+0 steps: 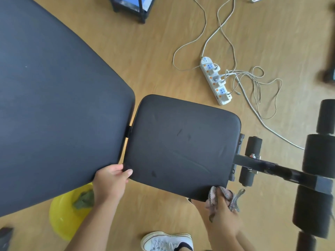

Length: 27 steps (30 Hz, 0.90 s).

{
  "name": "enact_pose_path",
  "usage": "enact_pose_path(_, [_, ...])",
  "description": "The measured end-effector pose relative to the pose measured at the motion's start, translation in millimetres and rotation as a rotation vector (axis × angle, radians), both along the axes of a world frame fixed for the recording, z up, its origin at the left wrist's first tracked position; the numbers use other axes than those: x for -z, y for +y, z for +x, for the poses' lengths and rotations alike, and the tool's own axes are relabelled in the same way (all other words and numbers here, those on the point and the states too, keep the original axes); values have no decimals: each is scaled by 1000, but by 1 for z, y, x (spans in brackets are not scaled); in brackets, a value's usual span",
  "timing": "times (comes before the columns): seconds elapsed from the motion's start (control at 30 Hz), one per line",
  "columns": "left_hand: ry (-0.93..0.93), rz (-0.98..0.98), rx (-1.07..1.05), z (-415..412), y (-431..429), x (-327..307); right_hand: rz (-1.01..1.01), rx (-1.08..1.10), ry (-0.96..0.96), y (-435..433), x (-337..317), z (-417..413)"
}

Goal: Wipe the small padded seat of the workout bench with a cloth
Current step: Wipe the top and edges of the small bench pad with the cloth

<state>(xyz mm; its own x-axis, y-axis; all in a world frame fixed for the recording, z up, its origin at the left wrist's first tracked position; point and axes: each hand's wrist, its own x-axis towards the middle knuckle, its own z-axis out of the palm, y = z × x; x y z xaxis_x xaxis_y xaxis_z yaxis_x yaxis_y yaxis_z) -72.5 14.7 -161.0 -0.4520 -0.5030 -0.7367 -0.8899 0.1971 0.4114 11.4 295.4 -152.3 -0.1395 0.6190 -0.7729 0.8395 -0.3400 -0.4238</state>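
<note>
The small black padded seat (181,142) of the workout bench fills the middle of the view, with faint streaks and dark smudges on its surface. My left hand (111,182) grips its near left corner, thumb on top, at the gap beside the long black backrest pad (54,105). My right hand (223,212) holds a bunched grey and pink cloth (224,196) against the seat's near right corner and edge.
A white power strip (215,80) with plugs and loose white cables lies on the wooden floor beyond the seat. Black foam leg rollers (315,178) and the bench's metal bar stand at the right. A yellow dome-shaped object (63,214) sits under the backrest. My white sneaker (166,240) is below.
</note>
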Motion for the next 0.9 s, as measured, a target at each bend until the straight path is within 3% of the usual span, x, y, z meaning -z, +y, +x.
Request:
enact_pose_path(0.13, [2,-31,39,-1,0,-1,-184,281,-101,-58,4,7])
enact_pose_path(0.3, [27,-40,93,-1,-4,-1,-416,457,-29,-168,12,-32])
enact_pose_path(0.5, [1,-36,106,3,-8,-3,-567,264,10,-237,40,-28])
enact_pose_path(0.63, [26,-70,134,2,-7,-4,-518,231,-103,-191,20,-32])
enact_pose_path(0.9, [33,-75,149,2,-5,-8,-19,-104,-148,-29,-6,14])
